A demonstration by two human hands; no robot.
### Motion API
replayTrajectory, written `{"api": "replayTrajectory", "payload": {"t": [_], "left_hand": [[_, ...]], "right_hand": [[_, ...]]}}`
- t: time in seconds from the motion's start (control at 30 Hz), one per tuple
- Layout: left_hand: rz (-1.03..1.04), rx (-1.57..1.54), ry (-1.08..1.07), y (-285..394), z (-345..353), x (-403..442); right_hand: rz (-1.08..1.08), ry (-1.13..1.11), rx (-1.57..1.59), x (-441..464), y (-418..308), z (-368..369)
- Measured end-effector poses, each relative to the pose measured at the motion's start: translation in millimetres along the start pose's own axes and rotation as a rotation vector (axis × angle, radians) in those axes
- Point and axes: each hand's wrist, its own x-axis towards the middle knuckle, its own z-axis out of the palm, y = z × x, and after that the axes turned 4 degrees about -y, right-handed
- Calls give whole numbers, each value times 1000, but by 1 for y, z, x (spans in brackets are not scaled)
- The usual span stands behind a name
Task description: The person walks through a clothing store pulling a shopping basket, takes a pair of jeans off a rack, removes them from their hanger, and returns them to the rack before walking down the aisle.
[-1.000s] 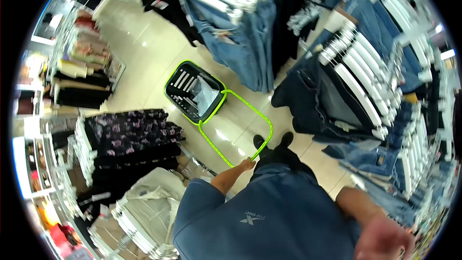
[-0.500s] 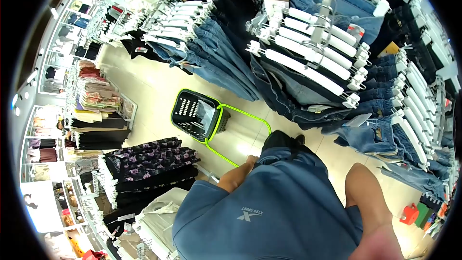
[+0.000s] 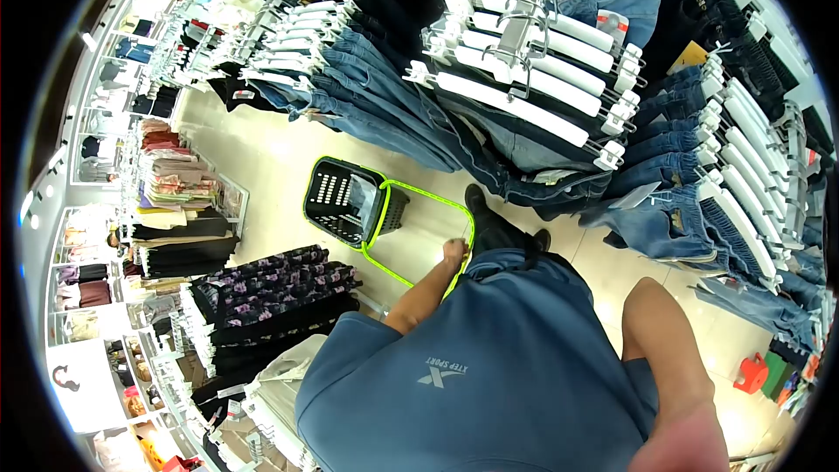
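Note:
My left hand (image 3: pixel 455 251) has its fingers curled, right beside the far bar of the lime-green handle (image 3: pixel 430 195). Whether it grips that bar or anything else is hidden. The handle belongs to a black shopping basket (image 3: pixel 336 201) with a green rim, standing on the floor ahead of me. Something pale and clear-looking lies in the basket. On the right, my bent right arm (image 3: pixel 669 350) comes up close to the camera. Its hand is blurred at the bottom edge, fingers out of sight. I wear a blue top (image 3: pixel 489 385).
Jeans on white hangers (image 3: pixel 524 105) crowd a rack ahead to the right, with more denim (image 3: pixel 673 210) beside it. Flowered skirts (image 3: pixel 271 288) hang at left. Further left are folded-looking garments (image 3: pixel 179 175). A red container (image 3: pixel 751 373) stands on the floor at right.
My left hand has moved forward, up to the far end of the basket handle. One of my feet now shows further ahead, near the jeans. The view has shifted slightly.

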Motion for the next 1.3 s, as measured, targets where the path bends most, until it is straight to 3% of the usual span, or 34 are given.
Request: {"api": "replayTrajectory", "payload": {"t": [0.1, 0.2, 0.27, 0.3, 0.37, 0.43, 0.53, 0.63, 0.93, 1.1, 1.17, 1.2, 1.23, 1.27, 1.3], "left_hand": [[120, -34, -2, 43, 8, -6], [213, -76, -6, 80, 17, -8], [262, -114, 15, 96, 19, -11], [261, -122, 17, 103, 17, -13], [264, -135, 18, 118, 19, -15], [253, -127, 18, 124, 18, -18], [242, -139, 9, 128, 15, -19], [315, -169, 1, 132, 14, -27], [450, -183, -19, 170, 15, -58], [487, -191, -9, 187, 8, -57], [518, -181, -9, 195, 4, -57], [534, -179, -12, 200, 5, -56], [574, -169, -16, 207, 5, -55], [614, -158, -18, 216, 5, -55], [652, -145, -19, 225, 3, -55]], "right_hand": [[99, -39, 203, -6, -2, 5], [2, -71, -34, -7, -1, 4], [-21, -57, 63, -7, -1, 5], [15, -40, 320, -7, 2, 7], [-8, -34, 309, -8, 3, 10], [-109, -43, -219, -7, -1, 10], [-116, -193, -383, -6, 3, 5], [-124, -61, -413, -8, 3, 9], [-78, -181, -427, -13, 2, 5], [-232, 106, -605, -8, 6, 11], [-176, 120, -405, -10, 4, 11], [-93, 84, -123, -15, -7, 7], [-11, -96, -64, -15, -15, -3], [81, -270, -19, -15, -25, -14], [178, -582, -203, -13, -37, -39]]}}
